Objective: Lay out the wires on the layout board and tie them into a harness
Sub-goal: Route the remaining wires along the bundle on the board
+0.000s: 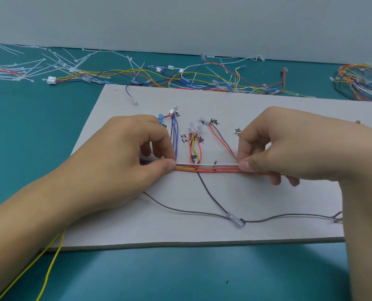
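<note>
A grey layout board (202,233) with handwritten marks lies on the teal table. A straight bundle of red, yellow and white wires (206,167) runs across its middle. My left hand (124,157) pinches the bundle's left end between thumb and fingers. My right hand (289,148) pinches its right end the same way. Blue wires (175,135), a red and yellow group (195,146) and a red and grey pair (222,137) branch up from the bundle to terminals. A grey wire (180,210) with a clear sleeve (236,219) trails loose across the board's front.
Loose wires with connectors (180,78) and white cable ties (56,61) are strewn behind the board. A coiled bundle of coloured wires (361,83) sits at the far right. Two yellow wires (48,270) hang off the board's front left. A pale wall stands behind the table.
</note>
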`<move>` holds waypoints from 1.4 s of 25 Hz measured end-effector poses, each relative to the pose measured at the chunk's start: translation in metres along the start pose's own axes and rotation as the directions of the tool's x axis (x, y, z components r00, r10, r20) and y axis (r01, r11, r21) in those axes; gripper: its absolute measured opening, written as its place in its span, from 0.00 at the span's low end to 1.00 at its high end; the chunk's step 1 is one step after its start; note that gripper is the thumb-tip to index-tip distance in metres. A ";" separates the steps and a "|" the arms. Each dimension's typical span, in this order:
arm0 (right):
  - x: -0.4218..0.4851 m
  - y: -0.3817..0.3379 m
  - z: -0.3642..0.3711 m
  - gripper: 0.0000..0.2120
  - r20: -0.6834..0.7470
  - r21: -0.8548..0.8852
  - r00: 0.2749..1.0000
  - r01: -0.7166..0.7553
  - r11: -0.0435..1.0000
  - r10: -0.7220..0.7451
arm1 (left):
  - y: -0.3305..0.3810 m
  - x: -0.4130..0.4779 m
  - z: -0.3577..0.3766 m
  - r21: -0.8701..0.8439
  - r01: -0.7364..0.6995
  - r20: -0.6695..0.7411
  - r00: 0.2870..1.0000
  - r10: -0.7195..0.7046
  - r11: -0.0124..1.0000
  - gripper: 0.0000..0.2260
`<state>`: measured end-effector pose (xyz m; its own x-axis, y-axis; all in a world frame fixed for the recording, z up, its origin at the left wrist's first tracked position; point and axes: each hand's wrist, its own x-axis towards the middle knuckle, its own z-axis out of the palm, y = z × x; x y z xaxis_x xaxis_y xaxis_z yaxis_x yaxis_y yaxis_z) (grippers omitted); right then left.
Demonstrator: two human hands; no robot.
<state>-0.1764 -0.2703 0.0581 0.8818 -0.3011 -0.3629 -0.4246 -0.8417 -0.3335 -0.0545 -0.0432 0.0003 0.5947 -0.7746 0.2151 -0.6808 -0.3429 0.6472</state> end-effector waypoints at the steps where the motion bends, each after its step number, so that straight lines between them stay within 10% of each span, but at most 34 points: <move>1: 0.001 0.002 0.000 0.07 -0.010 0.053 1.000 -0.009 0.999 0.010 | 0.000 0.000 0.000 0.003 -0.002 -0.001 1.000 0.002 1.000 0.05; 6: 0.004 0.006 0.001 0.07 -0.023 0.178 0.997 -0.073 0.981 0.078 | 0.000 0.000 0.000 -0.004 -0.010 0.006 1.000 0.010 1.000 0.04; 16: 0.009 0.000 0.010 0.10 -0.214 -0.226 0.964 0.109 0.968 -0.159 | -0.001 0.005 -0.005 0.092 -0.018 0.010 1.000 0.018 0.996 0.07; 35: 0.010 -0.014 0.014 0.09 -0.147 0.170 0.981 0.155 0.973 -0.130 | -0.062 -0.004 -0.070 0.284 0.124 0.152 0.973 -0.173 0.951 0.19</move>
<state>-0.1647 -0.2554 0.0469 0.9501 -0.2512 -0.1847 -0.3116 -0.7897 -0.5285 0.0152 0.0183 0.0110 0.6316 -0.7752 -0.0133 -0.6948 -0.5735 0.4340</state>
